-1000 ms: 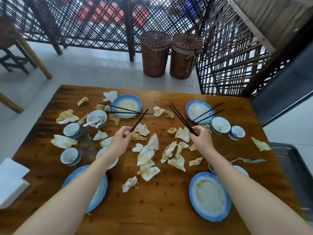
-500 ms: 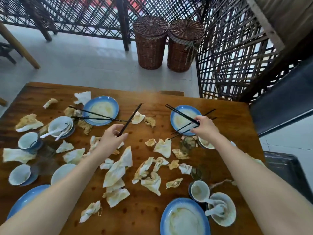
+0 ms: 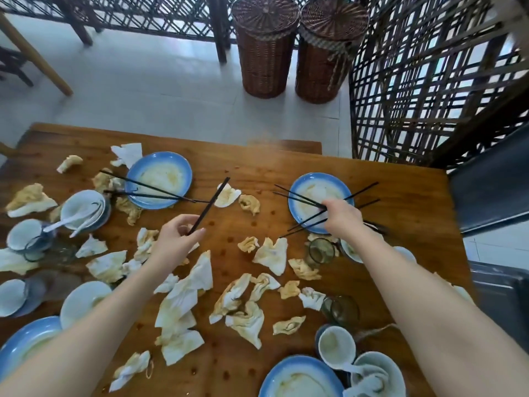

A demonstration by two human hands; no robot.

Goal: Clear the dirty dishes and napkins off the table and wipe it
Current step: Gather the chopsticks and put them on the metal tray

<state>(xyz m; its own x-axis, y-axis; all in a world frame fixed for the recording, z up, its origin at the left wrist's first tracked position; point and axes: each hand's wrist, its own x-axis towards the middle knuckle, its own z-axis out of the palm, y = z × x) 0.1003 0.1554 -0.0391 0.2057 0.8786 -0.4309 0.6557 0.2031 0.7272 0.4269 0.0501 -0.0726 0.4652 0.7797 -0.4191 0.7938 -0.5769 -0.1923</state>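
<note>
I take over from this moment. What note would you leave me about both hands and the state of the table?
Left hand holds black chopsticks above the table. Right hand grips chopsticks over the far right plate; loose chopsticks lie on it too. Another pair lies across the far left plate. Dirty napkins, bowls and glasses cover the table.
Done: only some chopsticks picked up.
Left: other chopsticks, all dishes, napkins, then wiping.

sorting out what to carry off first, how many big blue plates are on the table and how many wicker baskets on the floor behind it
big blue plates: 4
wicker baskets: 2
total: 6
</note>
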